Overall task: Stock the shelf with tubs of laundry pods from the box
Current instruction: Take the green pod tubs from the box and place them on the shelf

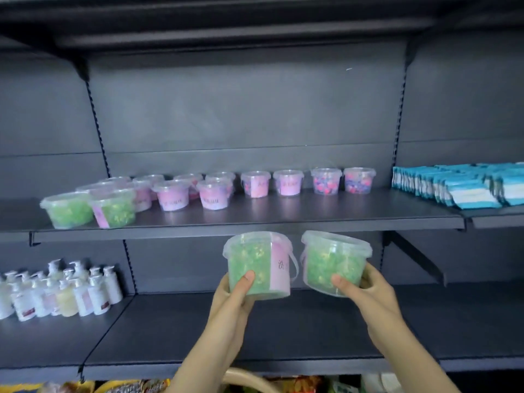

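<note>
My left hand (236,293) grips a clear tub of green laundry pods (255,259) with a pink label, thumb on its front. My right hand (365,290) grips a second green tub (334,259), tilted slightly right. Both tubs hang in the air just below the front edge of the dark middle shelf (255,225). On that shelf stand two green tubs (90,208) at the left, several pink tubs (198,191) in the middle and two tubs of mixed red and blue pods (341,180) further right. The box is out of sight.
Blue and white packets (465,185) fill the shelf section at the right. White pump bottles (56,290) stand at the left of the lower shelf (255,330). Snack packets (127,387) show along the bottom edge. A shelf bracket (416,259) slants below the middle shelf at right.
</note>
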Available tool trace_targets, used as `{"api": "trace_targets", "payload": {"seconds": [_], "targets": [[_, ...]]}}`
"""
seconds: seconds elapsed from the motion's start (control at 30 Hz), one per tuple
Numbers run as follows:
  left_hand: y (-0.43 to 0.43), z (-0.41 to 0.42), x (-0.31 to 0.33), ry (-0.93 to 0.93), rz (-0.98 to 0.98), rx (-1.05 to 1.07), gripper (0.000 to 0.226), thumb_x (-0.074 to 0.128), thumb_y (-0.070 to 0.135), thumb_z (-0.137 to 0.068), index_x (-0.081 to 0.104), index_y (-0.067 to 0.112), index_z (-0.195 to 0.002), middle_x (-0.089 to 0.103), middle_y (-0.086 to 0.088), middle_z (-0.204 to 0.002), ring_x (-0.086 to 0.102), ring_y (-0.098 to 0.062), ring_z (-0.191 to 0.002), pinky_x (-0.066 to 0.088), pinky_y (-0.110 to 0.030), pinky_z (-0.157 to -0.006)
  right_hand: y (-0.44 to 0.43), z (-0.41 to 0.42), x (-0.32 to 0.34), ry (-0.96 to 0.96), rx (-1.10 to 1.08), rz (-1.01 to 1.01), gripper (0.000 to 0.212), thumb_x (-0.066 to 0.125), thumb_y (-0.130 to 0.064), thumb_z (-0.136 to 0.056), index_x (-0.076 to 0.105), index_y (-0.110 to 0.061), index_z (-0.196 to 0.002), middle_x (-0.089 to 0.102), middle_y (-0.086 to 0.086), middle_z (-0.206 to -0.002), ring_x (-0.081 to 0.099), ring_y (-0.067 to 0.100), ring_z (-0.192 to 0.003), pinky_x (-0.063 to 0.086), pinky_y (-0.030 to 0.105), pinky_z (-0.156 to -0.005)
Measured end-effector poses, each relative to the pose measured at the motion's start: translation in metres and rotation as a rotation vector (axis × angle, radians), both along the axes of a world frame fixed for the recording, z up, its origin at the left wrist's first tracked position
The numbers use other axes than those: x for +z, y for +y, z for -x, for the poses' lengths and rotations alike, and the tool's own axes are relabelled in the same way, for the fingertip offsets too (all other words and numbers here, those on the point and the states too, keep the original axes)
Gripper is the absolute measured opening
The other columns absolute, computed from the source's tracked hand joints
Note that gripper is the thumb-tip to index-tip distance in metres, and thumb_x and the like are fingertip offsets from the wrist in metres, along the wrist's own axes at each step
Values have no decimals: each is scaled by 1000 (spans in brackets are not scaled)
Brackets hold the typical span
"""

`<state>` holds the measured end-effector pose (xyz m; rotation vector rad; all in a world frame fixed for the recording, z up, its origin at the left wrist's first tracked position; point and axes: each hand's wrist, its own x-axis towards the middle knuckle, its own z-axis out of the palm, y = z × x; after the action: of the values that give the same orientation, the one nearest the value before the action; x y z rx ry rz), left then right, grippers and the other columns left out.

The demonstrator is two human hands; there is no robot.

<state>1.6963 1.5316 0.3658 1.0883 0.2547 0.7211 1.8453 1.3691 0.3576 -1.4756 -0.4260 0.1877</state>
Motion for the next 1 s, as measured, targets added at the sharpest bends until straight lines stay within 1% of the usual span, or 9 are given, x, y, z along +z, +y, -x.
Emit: {"api": "trace_targets", "payload": {"seconds": [0.1, 0.23, 0.33, 0.4, 0.63, 0.7, 0.8, 0.93, 1.0], "targets": [[20, -26, 18, -18, -68, -25, 45, 62, 24, -70, 57, 10, -112, 73, 0, -102, 69, -10, -92, 53, -25, -86, 9, -20, 20, -51, -27, -7, 53, 80, -14, -71, 59, -17, -119, 68, -2, -106, 62, 15, -101, 46, 29, -85], [50, -67, 33, -10, -118, -37, 57, 81, 26, -64, 54, 16, -113, 68, -3, -112, 63, -15, -104, 44, -27, -92, 24, -48, 39, -93, -77, -27, 49, 80, -15, -71, 61, -13, -116, 69, 1, -104, 63, 18, -101, 47, 31, -86], [70, -97, 38, 38, -155, 12, 76, 78, 42, -48, 50, 24, -116, 66, 5, -114, 58, -12, -111, 39, -28, -95, 36, -67, 53, -128, -63, -12, 42, 79, -13, -71, 61, -16, -109, 68, -2, -100, 63, 14, -96, 48, 26, -78], [83, -116, 42, 60, -170, 50, 85, 77, 45, -47, 46, 24, -122, 63, 7, -116, 56, -10, -110, 37, -27, -94, 47, -81, 61, -151, -40, 18, 42, 80, -12, -70, 58, -21, -105, 67, -6, -98, 62, 10, -93, 47, 22, -74], [129, -183, 54, 120, -261, 176, 67, 79, 20, -68, 39, 25, -122, 59, 8, -113, 56, -9, -104, 40, -24, -85, 94, -150, 77, -201, 1, 75, 41, 81, -14, -69, 53, -28, -95, 62, -12, -92, 59, 2, -85, 45, 19, -67], [146, -202, 56, 145, -299, 205, 73, 80, 15, -67, 37, 21, -126, 60, 4, -114, 58, -10, -102, 45, -25, -85, 109, -170, 79, -206, 30, 84, 40, 81, -14, -68, 54, -27, -93, 63, -10, -93, 60, 2, -84, 45, 17, -66], [168, -229, 62, 197, -346, 281, 92, 82, 22, -53, 35, 16, -131, 60, -2, -120, 60, -16, -106, 48, -33, -94, 131, -197, 81, -224, 74, 94, 39, 81, -12, -69, 52, -32, -84, 62, -12, -89, 59, 0, -81, 43, 14, -62], [181, -254, 64, 317, -456, 359, 91, 82, 7, -65, 26, 13, -136, 49, 1, -119, 51, -14, -103, 43, -19, -81, 155, -223, 75, -227, 95, 94, 38, 81, -11, -69, 51, -32, -80, 62, -12, -85, 58, -1, -78, 42, 14, -61], [188, -265, 59, 399, -537, 401, 97, 86, 6, -59, 27, 9, -137, 48, -1, -122, 48, -13, -103, 40, -20, -87, 162, -233, 71, -223, 97, 82, 38, 81, -10, -69, 51, -31, -78, 61, -13, -83, 58, -1, -77, 43, 15, -62]]}}
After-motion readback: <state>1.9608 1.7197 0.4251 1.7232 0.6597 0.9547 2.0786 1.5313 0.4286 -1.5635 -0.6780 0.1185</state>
